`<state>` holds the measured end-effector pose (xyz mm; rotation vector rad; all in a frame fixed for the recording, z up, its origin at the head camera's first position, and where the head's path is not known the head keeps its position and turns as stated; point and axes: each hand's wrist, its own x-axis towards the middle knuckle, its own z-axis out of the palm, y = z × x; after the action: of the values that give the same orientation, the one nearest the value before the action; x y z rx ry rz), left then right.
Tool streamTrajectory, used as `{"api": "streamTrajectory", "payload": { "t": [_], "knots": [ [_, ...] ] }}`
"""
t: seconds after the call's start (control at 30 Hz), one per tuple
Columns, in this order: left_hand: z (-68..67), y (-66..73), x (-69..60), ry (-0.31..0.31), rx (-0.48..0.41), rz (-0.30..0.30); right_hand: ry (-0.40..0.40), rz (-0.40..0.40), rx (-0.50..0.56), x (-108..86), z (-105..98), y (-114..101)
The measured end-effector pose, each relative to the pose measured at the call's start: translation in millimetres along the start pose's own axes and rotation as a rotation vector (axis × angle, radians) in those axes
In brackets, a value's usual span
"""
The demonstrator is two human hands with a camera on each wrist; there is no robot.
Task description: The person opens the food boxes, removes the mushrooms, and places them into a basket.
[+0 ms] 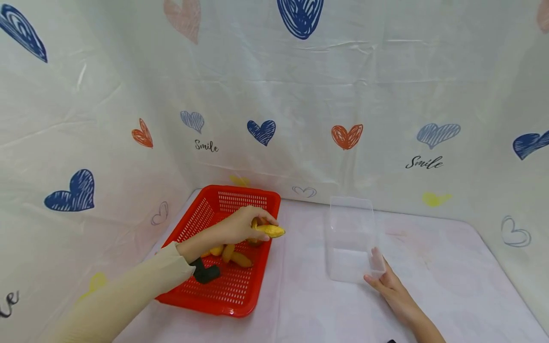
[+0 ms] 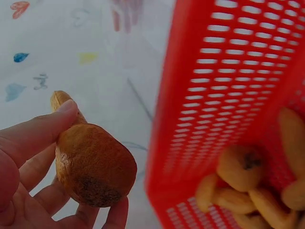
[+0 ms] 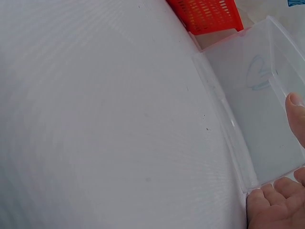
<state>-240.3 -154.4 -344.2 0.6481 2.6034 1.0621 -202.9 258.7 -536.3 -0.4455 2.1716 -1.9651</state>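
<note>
Over the right rim of the red basket (image 1: 249, 305), my left hand (image 1: 244, 224) holds a yellow fruit-like piece (image 1: 272, 231). Close up in the left wrist view, this fruit-like piece (image 2: 95, 162) is orange-brown, with a narrow neck and a dark patch on its rounded end. Thumb and fingers curl about it. A clear plastic box (image 1: 349, 262) stands on the table to the right. My right hand (image 1: 392, 288) grips its near right corner. In the right wrist view the thumb (image 3: 296, 117) and fingers (image 3: 274, 200) lie on different sides of the box wall.
Several yellow-brown pieces (image 1: 241, 259) and a dark green piece (image 1: 207, 273) lie in the basket, partly behind the left sleeve (image 1: 158, 271). A white curtain (image 1: 309, 95) printed with hearts hangs behind the white-covered table (image 1: 446, 267).
</note>
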Motion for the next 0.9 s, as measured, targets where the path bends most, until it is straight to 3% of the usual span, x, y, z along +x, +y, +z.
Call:
{"api": "streamTrajectory", "payload": {
  "t": [0.2,0.37,0.67,0.9],
  "knots": [
    [-4.8,-24.0,-21.5,-0.026,0.009,-0.013,-0.005,-0.002,-0.001,-1.1,0,-1],
    [-3.4,-40.8,-29.3,-0.062,0.008,-0.025,-0.005,0.013,0.007,-2.0,-2,-1],
    [5.1,-71.6,-28.5,-0.128,0.011,-0.055,-0.004,0.013,-0.001,-0.3,-3,0],
    [4.6,-84.7,-26.6,-0.183,0.008,-0.045,-0.007,0.013,-0.004,2.0,-1,0]
  ]
}}
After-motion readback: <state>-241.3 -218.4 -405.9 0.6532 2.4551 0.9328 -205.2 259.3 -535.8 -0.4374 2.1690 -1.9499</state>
